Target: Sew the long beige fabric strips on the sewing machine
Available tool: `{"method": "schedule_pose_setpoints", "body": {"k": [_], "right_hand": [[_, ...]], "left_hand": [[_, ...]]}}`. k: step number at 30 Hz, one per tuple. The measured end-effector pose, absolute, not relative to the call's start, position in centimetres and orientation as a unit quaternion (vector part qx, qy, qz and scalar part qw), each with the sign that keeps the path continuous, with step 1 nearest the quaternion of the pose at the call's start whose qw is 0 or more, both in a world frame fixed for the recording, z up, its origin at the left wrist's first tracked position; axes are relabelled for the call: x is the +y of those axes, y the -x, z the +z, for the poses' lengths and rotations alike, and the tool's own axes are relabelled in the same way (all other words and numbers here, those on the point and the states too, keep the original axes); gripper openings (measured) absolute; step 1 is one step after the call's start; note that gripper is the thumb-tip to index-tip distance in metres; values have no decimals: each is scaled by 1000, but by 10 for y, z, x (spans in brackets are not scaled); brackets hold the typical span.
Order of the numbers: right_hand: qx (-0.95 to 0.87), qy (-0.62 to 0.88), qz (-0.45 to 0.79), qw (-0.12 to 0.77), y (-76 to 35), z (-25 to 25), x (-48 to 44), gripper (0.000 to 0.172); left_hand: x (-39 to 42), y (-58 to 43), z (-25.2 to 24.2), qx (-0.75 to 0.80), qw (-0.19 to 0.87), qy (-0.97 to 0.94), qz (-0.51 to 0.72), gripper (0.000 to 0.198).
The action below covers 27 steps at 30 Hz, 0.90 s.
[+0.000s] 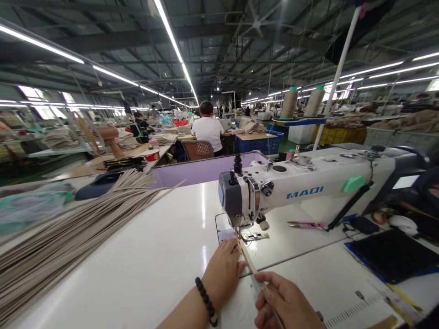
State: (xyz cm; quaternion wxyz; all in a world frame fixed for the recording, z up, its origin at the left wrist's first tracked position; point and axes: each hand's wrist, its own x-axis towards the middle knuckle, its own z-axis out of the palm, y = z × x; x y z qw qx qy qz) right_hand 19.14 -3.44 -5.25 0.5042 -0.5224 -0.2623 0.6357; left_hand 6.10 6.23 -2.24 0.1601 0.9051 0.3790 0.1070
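Beige strips [65,228] lie fanned in a long bundle on the white bench [154,237] to my left. My left hand [221,272], beaded bracelet [206,301] at the wrist, rests open against one strip [247,260], its far end by the presser foot [240,232] of the MAQI sewing machine [291,192]. My right hand [284,301] pinches its near end; pink-handled snips [306,225] lie farther right.

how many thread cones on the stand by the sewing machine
2: the left thread cone, the right thread cone, both on the blue stand behind the sewing machine. Others may be hidden.
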Motion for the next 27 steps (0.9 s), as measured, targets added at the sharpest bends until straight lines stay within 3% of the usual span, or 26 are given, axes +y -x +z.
{"method": "schedule_pose_setpoints", "body": {"k": [5, 8, 10, 13, 16, 21, 27], "right_hand": [[-293, 535, 613, 502, -186, -47, -18, 47], [-436, 588, 525, 434, -202, -33, -19, 40], [-607, 638, 351, 320, -229, -27, -16, 36], [-724, 662, -2, 195, -287, -32, 2, 47], [-746, 635, -190, 68, -339, -49, 31, 51], [-788, 553, -269, -25, -395, -72, 56, 53], [-790, 545, -279, 23, -413, -72, 69, 41]], "left_hand": [[85, -55, -27, 393, 157, -897, 128, 26], [115, -49, -24, 382, 124, -906, 130, 26], [138, -47, -21, 370, 108, -914, 125, 28], [165, -52, -21, 357, 98, -920, 128, 36], [180, -63, -28, 339, 85, -929, 124, 37], [188, -76, -41, 312, 67, -942, 106, 21], [192, -69, -39, 336, 71, -932, 115, 15]]}}
